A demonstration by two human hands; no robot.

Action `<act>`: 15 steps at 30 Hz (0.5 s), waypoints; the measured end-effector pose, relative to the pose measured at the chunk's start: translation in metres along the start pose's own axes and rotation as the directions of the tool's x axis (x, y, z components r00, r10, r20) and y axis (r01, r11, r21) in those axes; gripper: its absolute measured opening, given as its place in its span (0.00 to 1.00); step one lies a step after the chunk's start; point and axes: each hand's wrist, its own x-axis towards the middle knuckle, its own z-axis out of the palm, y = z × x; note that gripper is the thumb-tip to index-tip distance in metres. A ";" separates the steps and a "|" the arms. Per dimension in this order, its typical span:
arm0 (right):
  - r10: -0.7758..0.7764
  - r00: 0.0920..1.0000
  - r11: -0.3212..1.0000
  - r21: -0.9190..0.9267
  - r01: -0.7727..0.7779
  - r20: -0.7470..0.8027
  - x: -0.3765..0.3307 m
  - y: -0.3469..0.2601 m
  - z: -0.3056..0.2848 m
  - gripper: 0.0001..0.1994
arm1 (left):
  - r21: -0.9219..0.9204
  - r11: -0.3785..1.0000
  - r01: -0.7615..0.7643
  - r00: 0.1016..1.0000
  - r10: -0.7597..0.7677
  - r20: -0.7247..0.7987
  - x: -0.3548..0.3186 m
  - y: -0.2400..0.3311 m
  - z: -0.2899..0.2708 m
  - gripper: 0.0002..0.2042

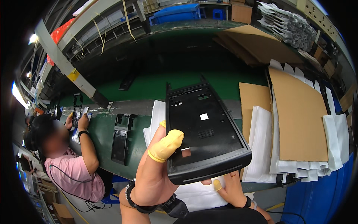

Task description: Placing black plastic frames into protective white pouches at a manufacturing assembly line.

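My left hand (158,156) grips a black plastic housing (220,128) by its left side, thumb over the rim. Yellow finger cots cover its thumb and one fingertip. The housing is a shallow open tray, tilted with its inside up, with a white square sticker (204,117) and a small brown patch (186,152) inside. Below its near right corner is my right hand (233,192), a yellow cot on its thumb; the housing hides most of its fingers, so its hold cannot be made out. A white foam sheet or sleeve (201,196) lies beside that thumb.
To the right, brown cardboard sheets (298,119) lean over stacked white foam sleeves (261,149). A similar black housing (121,143) lies on the green table, another dark part (127,81) farther back. At left a co-worker in a pink shirt (76,177) handles a part beside a slanted post (71,69).
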 end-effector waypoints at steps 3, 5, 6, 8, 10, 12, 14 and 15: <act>-0.004 1.000 1.000 0.004 0.004 0.006 0.000 0.001 0.003 0.23 | 0.046 0.999 -0.006 0.998 0.009 -0.063 0.001 -0.001 0.002 0.23; -0.012 1.000 1.000 0.000 0.012 -0.002 -0.001 0.001 0.002 0.22 | 0.096 0.995 -0.009 0.992 0.021 -0.121 0.001 -0.001 0.007 0.23; -0.020 1.000 1.000 -0.004 0.020 -0.006 -0.001 0.000 0.001 0.22 | 0.121 0.993 -0.011 0.988 0.029 -0.150 0.001 -0.001 0.009 0.23; -0.014 1.000 1.000 -0.004 0.014 -0.001 0.000 0.000 -0.001 0.22 | 0.150 0.989 0.009 0.987 0.015 -0.159 0.003 -0.001 0.008 0.23; -0.008 1.000 1.000 -0.002 0.008 0.008 0.000 0.000 -0.002 0.22 | 0.178 0.984 0.029 0.985 0.002 -0.173 0.003 -0.002 0.006 0.24; -0.011 1.000 1.000 0.007 0.011 0.022 0.000 0.001 -0.002 0.22 | 0.056 0.998 0.022 0.997 -0.018 -0.079 0.002 -0.003 0.000 0.23; -0.017 1.000 1.000 0.007 0.017 0.023 0.000 0.003 0.000 0.22 | 0.039 0.998 0.048 0.996 -0.044 -0.083 0.005 -0.001 0.002 0.22; -0.022 1.000 1.000 0.002 0.022 0.019 0.001 0.004 0.001 0.22 | 0.020 0.997 0.073 0.994 -0.071 -0.080 0.006 -0.001 0.002 0.22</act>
